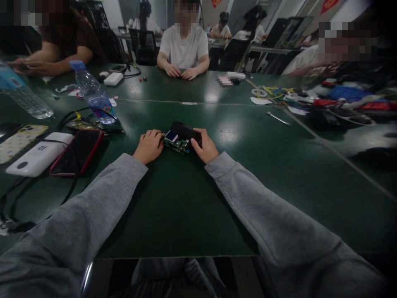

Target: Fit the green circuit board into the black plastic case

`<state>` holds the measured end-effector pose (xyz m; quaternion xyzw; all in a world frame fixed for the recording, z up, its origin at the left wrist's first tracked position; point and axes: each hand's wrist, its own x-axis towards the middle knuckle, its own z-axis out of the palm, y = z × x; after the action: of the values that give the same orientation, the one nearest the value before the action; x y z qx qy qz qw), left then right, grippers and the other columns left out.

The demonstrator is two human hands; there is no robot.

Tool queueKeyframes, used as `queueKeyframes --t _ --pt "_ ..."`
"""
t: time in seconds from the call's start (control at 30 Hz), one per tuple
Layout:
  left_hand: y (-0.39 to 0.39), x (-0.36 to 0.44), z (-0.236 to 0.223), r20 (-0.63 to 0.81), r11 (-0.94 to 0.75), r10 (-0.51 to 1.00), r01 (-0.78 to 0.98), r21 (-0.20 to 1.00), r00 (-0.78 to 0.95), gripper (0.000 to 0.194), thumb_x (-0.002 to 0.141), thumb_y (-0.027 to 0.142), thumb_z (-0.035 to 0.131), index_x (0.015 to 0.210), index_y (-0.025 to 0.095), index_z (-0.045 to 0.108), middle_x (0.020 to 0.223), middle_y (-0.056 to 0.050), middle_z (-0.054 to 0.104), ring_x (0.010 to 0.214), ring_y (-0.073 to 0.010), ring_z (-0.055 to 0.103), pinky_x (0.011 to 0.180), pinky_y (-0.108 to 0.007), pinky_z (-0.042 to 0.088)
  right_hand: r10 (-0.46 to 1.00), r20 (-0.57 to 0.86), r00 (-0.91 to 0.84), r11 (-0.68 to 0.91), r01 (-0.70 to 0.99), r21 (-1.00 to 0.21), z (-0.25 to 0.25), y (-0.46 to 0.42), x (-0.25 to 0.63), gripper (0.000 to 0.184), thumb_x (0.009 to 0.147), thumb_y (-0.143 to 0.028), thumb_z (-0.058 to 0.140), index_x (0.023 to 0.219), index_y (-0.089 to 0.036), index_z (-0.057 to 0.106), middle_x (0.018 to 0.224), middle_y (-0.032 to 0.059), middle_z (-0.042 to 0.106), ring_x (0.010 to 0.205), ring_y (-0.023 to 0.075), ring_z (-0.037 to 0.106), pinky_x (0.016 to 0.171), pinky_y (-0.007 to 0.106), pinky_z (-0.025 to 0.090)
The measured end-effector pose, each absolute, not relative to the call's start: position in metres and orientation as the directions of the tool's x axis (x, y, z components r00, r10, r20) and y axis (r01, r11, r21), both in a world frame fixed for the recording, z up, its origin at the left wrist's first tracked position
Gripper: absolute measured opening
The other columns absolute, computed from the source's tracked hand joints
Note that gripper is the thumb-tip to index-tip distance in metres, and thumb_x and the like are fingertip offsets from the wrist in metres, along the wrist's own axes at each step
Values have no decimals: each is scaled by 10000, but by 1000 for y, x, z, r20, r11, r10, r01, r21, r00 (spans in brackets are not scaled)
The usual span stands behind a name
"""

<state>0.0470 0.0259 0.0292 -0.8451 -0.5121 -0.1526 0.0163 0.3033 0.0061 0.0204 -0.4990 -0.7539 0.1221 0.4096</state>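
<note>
White power bank (pixel 40 155) and red-edged phone (pixel 77 153) lie on the bench (pixel 180 215), frame left. Near centre, the left hand (pixel 149 145) touches or nearly touches the circuit board (pixel 180 144), its grip impossible to tell, and the black case (pixel 183 130) just behind is clasped by the right hand (pixel 206 147). Handling board and case together seems the step in hand; moving either calls for a light, steady hold.

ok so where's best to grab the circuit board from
Probably by the edges of the circuit board, coming from the near left: its small screen and other parts crowd the upper face, leaving little bare surface to pinch, while the black case sits along its far side, with the right grip at the case's right end.
</note>
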Motion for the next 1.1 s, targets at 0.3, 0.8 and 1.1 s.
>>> queueKeyframes --t 0.3,0.8,1.1 --pt "25 48 31 259 -465 869 875 137 421 382 985 289 403 1319 184 555 1385 -142 542 1269 -315 472 1019 -498 419 854 494 -164 469 655 -593 20 6 303 419 918 -424 493 1268 -196 466 1240 165 618 1138 311 622 987 526 505" --pt "25 47 30 272 -470 863 874 125 425 381 985 288 402 1312 177 561 1372 -146 553 1257 -315 483 1010 -499 428 855 492 -166 469 653 -595 21 6 303 425 919 -445 494 1265 -199 466 1220 161 623 1106 313 631 970 537 513" --pt "24 47 31 274 -468 865 873 134 421 374 979 280 412 1308 185 563 1370 -141 554 1253 -315 486 1008 -497 430 855 493 -161 466 655 -595 20 6 303 423 919 -453 499 1267 -214 470 1218 150 626 1114 315 626 972 543 508"
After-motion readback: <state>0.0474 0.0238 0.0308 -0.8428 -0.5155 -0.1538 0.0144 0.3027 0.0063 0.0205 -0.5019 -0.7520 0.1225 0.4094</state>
